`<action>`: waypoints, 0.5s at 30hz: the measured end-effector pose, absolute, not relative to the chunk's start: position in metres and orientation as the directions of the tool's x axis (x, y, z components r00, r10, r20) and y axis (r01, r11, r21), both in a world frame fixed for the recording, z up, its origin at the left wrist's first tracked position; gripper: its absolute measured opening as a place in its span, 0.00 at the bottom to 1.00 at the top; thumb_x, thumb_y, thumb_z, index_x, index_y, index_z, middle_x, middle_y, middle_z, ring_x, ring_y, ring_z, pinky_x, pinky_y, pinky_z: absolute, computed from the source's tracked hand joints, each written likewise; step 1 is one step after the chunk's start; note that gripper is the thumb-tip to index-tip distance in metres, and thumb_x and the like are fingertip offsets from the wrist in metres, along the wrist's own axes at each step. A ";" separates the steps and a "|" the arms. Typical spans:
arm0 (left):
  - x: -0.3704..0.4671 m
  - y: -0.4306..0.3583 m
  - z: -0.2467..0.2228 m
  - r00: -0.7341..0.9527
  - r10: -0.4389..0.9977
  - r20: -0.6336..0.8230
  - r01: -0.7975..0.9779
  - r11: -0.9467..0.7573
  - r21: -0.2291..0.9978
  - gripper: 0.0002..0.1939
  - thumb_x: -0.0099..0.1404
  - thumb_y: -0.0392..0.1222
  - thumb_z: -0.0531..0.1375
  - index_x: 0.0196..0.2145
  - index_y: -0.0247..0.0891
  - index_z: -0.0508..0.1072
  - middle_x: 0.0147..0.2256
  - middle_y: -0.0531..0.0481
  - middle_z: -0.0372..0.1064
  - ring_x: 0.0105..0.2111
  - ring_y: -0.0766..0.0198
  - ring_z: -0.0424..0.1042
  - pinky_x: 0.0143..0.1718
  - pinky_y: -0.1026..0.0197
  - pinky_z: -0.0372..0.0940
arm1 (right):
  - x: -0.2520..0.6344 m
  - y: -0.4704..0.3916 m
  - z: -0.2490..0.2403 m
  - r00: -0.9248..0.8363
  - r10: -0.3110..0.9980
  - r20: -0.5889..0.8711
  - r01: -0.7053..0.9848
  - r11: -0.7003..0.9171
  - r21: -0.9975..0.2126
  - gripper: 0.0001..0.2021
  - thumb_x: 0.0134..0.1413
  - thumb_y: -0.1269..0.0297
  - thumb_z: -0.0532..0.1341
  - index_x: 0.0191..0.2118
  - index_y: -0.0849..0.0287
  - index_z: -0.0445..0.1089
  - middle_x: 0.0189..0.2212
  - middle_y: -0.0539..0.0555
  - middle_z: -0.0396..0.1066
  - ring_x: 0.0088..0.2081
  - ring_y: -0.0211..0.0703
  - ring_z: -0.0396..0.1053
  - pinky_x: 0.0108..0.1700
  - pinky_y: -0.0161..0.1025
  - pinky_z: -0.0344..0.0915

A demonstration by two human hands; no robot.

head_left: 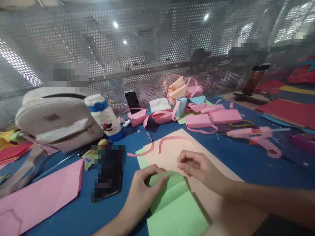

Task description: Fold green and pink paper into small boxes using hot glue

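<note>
A folded sheet of green paper (177,209) with creases across it lies low in the middle of the view. My left hand (147,186) grips its upper edge between thumb and fingers. Just right of that edge, my right hand (197,164) hovers with its fingers curled and drawn together; whether anything small is inside them I cannot tell. Beneath both hands is a large peach paper sheet (216,193). Two thin pink paper strips rest near its top, one curved strip (176,137) on the sheet and another strip (147,149) crossing its left side.
Pink paper boxes (199,121) and other folded pieces cluster at the back. A pink glue gun (258,136) lies right, its cord trailing. Leftward are a dark phone (109,173), pink paper (44,200), a bottle (104,118) and a white backpack (59,114). A perforated metal panel (137,42) stands behind.
</note>
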State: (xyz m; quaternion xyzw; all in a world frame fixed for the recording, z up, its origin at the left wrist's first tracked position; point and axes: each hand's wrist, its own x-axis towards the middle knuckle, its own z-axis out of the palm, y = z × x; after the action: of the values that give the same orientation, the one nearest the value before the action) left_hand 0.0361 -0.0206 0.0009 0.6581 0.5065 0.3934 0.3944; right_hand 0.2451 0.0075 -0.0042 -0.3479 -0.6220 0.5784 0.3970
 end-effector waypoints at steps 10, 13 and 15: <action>0.026 -0.029 0.011 0.348 0.676 0.649 0.364 -0.736 0.571 0.10 0.62 0.24 0.61 0.34 0.38 0.75 0.31 0.51 0.74 0.33 0.64 0.73 0.35 0.63 0.65 | 0.251 0.005 -0.007 -0.404 0.882 0.244 -0.019 0.258 -0.966 0.04 0.57 0.64 0.67 0.32 0.57 0.76 0.30 0.50 0.71 0.32 0.37 0.66 0.34 0.34 0.60; 0.027 -0.027 0.011 0.362 0.676 0.642 0.363 -0.736 0.570 0.10 0.62 0.24 0.60 0.33 0.37 0.75 0.31 0.51 0.74 0.32 0.65 0.73 0.34 0.62 0.65 | 0.251 0.004 -0.008 -0.424 0.849 0.314 -0.043 0.328 -0.944 0.01 0.56 0.66 0.68 0.34 0.56 0.78 0.30 0.50 0.72 0.30 0.36 0.65 0.32 0.33 0.60; 0.027 -0.027 0.011 0.371 0.670 0.643 0.365 -0.742 0.562 0.10 0.62 0.24 0.61 0.34 0.37 0.76 0.31 0.51 0.74 0.32 0.65 0.73 0.34 0.62 0.65 | 0.250 0.003 -0.009 -0.429 0.839 0.334 -0.053 0.345 -0.937 0.01 0.56 0.66 0.68 0.35 0.56 0.78 0.30 0.50 0.72 0.30 0.36 0.64 0.31 0.33 0.59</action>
State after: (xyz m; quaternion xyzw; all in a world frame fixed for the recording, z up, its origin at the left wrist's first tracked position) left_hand 0.0268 -0.0270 0.0107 0.8112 0.3190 0.4614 0.1651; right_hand 0.2505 0.0030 -0.0094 -0.2868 -0.6851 0.4950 0.4510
